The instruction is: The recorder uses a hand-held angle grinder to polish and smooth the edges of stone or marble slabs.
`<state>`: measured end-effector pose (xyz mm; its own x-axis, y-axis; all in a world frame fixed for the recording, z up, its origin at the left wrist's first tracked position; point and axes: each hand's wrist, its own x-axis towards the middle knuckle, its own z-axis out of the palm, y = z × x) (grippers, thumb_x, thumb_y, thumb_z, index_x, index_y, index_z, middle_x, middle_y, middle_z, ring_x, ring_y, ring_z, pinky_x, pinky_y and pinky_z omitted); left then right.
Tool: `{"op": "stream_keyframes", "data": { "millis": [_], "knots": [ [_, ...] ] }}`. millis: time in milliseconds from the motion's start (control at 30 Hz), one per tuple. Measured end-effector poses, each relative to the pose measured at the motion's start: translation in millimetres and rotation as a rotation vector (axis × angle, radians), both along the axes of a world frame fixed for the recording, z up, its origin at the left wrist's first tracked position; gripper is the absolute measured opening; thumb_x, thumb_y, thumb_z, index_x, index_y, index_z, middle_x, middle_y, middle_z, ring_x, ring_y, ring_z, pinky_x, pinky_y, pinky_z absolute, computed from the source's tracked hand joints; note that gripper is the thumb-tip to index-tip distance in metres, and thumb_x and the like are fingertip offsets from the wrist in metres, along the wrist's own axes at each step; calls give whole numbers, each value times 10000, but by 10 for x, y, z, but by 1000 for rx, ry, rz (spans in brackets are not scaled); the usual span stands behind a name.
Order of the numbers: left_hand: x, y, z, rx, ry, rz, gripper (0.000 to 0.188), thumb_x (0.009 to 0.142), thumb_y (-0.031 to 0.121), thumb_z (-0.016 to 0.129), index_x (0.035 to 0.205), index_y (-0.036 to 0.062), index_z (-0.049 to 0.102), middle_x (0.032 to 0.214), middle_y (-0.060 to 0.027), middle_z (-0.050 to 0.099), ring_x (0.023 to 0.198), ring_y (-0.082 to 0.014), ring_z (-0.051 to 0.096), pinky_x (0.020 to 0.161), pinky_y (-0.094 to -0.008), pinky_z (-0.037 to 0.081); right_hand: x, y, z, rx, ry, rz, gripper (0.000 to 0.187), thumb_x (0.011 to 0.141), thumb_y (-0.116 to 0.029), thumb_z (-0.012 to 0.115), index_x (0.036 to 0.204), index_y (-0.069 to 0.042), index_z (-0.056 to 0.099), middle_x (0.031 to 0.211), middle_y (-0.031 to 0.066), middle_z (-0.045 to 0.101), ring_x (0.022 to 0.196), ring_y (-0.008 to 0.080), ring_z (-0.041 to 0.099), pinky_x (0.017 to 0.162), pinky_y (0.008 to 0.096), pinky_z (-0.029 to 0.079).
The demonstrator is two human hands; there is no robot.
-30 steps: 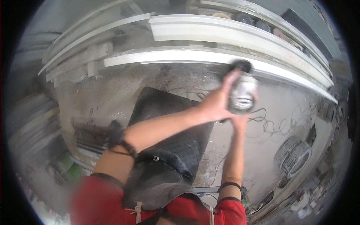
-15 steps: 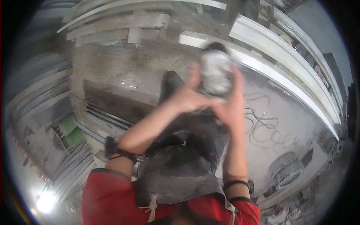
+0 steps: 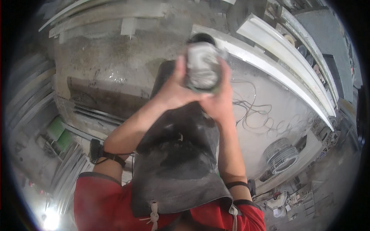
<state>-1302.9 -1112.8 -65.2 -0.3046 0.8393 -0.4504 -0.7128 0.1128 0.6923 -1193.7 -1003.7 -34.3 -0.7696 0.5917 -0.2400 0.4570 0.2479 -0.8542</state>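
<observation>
Since a second ago both hands have lifted the dusty grinder-like tool (image 3: 202, 69) off the long white moulding and drawn it up toward the head; half a second ago it was already raised, and now it sits a little higher and nearer the upper middle of the frame.

Largest in view is the grey, dust-covered floor (image 3: 115, 57) filling the upper left and centre, with stacked pale slabs (image 3: 108, 15) along the top edge. Next comes the long white moulding (image 3: 277, 69), running diagonally from upper centre down to the right, a second profile lying beside it. A dark, dust-caked apron (image 3: 177, 161) hangs over the red shirt (image 3: 96, 200) in the lower middle. Loose cable (image 3: 254, 115) loops over the floor right of centre, and a coiled ring (image 3: 280, 155) lies lower right.

Smallest are the hands. Wrapped around the tool's left side, the left hand (image 3: 173, 92) has its fingers curled tight; the right hand (image 3: 221, 100) cups it from below and right, fingers closed on the body — the tips are hidden behind it.

As for progress, the tool is clear of the moulding and touches nothing else, so no grinding is going on now; how much of the moulding is finished cannot be told from here.
</observation>
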Motion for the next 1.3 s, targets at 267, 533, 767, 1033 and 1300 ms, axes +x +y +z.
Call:
{"op": "stream_keyframes", "data": {
  "millis": [267,533,767,1033,1300],
  "knots": [
    [234,553,146,-145,459,-376,1254,675,336,917,1562,17,91,1524,-212,370,1391,-327,430,1167,-432,350,548,217,58,-418,99,-459,845,793,-151,786,1470,3,306,1395,204,531,1235,298,578,1050,422,460],
    [132,212,189,-145,-93,81,953,793,-57,776,1527,69,182,1481,-139,421,1367,-268,469,1136,-425,435,86,252,-45,9,-20,46,943,676,-214,754,1499,-142,298,1086,270,675,948,490,660,804,519,555],
    [1294,1745,117,-95,637,-619,1272,664,343,901,1554,98,25,953,-342,667,848,-483,691,829,-495,553,2136,1045,-618,24,-212,-520,740,851,-240,776,1442,44,433,1367,171,569,1250,255,547,1068,391,427],
    [230,349,-454,113,902,-216,1332,599,327,951,1568,87,68,1551,-266,319,1374,-397,452,1160,-435,373,756,-2,-1218,40,452,-302,1147,590,-343,946,1513,-88,314,1459,176,404,1342,331,453,1113,443,401],
    [-524,-654,-728,150,599,38,1391,609,297,977,1589,130,4,1527,-122,308,1421,-248,354,1168,-412,341,-367,-642,-731,180,66,54,1161,491,-90,926,1491,-138,336,1358,217,579,1193,433,597,970,445,537]
  ]
}}
